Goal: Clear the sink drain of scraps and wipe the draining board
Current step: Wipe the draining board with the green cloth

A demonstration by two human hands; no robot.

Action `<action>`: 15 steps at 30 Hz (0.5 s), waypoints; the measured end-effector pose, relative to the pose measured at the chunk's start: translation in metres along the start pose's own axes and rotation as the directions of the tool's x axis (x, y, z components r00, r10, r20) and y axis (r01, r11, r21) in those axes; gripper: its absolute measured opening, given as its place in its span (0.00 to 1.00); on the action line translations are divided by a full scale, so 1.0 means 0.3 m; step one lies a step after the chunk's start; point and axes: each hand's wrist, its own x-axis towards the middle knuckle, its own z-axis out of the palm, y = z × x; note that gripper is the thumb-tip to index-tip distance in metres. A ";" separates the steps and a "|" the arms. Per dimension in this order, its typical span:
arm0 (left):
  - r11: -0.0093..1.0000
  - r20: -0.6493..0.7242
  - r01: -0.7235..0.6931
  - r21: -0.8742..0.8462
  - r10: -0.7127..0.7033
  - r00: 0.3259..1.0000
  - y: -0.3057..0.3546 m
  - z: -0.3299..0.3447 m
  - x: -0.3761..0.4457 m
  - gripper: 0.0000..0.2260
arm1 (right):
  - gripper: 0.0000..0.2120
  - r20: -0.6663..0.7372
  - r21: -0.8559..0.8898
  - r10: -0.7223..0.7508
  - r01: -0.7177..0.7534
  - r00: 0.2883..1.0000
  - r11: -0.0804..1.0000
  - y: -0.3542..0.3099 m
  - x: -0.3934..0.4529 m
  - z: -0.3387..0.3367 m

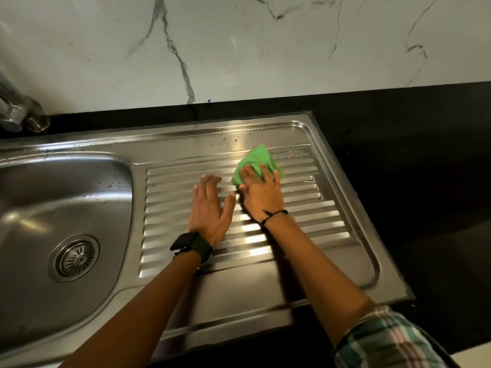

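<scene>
A steel draining board with raised ribs fills the middle of the view. My right hand presses a green cloth flat against the ribs near the board's far side. My left hand lies flat and open on the ribs just left of it, holding nothing, with a dark watch on the wrist. The sink bowl is at the left, and its round drain strainer shows no scraps that I can make out. Water drops dot the board's far rim beyond the cloth.
A chrome tap base stands at the far left behind the bowl. Black countertop surrounds the sink on the right and back. A white marble wall rises behind it.
</scene>
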 end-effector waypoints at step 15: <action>0.962 -0.070 0.161 -0.219 -0.180 0.981 -0.035 -0.107 -0.107 0.24 | 0.22 -0.033 -0.075 0.319 -0.320 0.947 0.944 0.207 0.167 -0.100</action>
